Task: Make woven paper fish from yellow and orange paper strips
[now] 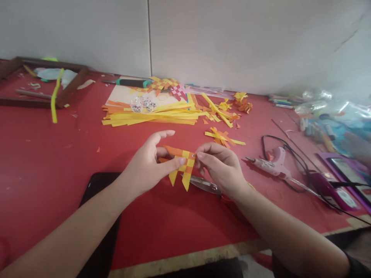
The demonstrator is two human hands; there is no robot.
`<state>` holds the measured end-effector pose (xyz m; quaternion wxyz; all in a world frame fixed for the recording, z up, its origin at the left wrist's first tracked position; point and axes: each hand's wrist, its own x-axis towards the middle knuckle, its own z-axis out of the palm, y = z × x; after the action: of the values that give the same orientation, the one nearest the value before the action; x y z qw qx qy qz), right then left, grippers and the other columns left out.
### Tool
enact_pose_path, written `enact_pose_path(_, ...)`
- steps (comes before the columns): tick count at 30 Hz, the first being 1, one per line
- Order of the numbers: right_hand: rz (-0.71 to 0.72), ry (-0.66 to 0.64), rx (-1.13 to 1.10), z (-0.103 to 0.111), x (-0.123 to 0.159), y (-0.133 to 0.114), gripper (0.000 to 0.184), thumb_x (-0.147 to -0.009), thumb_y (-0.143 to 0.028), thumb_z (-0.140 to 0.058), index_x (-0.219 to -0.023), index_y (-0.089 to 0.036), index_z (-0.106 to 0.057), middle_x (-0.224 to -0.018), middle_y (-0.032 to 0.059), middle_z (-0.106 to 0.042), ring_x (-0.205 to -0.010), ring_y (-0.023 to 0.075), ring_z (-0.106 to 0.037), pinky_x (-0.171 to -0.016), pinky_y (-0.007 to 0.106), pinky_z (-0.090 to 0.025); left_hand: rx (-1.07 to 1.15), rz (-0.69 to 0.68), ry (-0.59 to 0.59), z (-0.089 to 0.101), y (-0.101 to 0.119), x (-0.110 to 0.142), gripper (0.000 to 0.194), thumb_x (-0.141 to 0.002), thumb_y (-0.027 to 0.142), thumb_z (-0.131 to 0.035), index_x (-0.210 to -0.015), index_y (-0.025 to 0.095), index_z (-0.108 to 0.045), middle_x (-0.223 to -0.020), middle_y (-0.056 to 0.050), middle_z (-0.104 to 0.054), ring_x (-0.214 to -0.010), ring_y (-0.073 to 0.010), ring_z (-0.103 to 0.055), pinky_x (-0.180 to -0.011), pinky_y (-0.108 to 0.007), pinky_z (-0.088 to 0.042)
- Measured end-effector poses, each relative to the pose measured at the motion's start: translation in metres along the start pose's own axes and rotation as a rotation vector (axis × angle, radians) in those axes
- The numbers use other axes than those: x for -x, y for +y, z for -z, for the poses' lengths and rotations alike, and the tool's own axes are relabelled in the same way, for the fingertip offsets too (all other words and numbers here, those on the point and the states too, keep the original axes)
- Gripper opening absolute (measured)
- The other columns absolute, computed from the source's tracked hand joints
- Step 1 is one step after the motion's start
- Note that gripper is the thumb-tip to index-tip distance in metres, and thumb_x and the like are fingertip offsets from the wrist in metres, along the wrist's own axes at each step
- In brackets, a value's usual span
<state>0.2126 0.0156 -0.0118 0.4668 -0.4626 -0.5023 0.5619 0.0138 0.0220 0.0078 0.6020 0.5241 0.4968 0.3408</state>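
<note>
A woven paper fish in orange and yellow strips, with a small googly eye near its right corner, is held above the red table. My left hand pinches its body between thumb and fingers, the index finger stretched out above. At the eye end, my right hand has thumb and index finger pressed together, touching the fish's tip. Scissors lie beneath the hands, their handles partly hidden under my right wrist. Below my left forearm rests a black phone-like slab.
Yellow and orange paper strips are stacked behind, with bags of googly eyes on top. Finished woven fish and a cutter lie near the wall. A glue gun with its cord sits right; a wooden frame stands left.
</note>
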Motion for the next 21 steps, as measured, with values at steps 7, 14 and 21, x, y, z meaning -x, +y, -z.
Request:
enact_pose_path(7, -0.011, 0.024, 0.054, -0.004, 0.0, -0.004, 0.017, -0.079, -0.031, -0.069, -0.072, -0.017, -0.061, -0.054, -0.0035, -0.057, -0.044, 0.0079, -0.049, -0.043, 0.022, -0.04, 0.035, 0.018, -0.004, -0.001, 0.001, 0.0, 0.067, -0.076, 0.035, -0.075, -0.134, 0.025, -0.044, -0.081, 0.0, -0.068, -0.07, -0.0151, -0.063, -0.059, -0.025, -0.047)
enact_pose_path(14, 0.13, -0.015, -0.021, -0.003, 0.0, 0.002, 0.01, -0.083, -0.025, -0.064, -0.091, -0.019, -0.066, -0.071, -0.0004, -0.063, -0.059, 0.0102, -0.057, -0.051, 0.023, -0.05, 0.351, 0.12, 0.03, -0.002, 0.002, -0.003, 0.048, -0.08, 0.025, -0.071, -0.124, 0.023, -0.052, -0.077, 0.002, -0.066, -0.069, -0.0109, -0.064, -0.06, -0.02, -0.05)
enact_pose_path(21, 0.53, -0.175, 0.324, -0.003, 0.001, -0.007, 0.02, -0.081, -0.015, -0.067, -0.099, -0.022, -0.071, -0.102, 0.0082, -0.064, -0.093, 0.0167, -0.064, -0.075, 0.03, -0.057, 0.463, 0.356, -0.08, -0.002, 0.01, -0.003, 0.035, -0.082, 0.016, -0.068, -0.116, 0.018, -0.059, -0.081, -0.005, -0.071, -0.063, -0.0128, -0.068, -0.053, -0.02, -0.053)
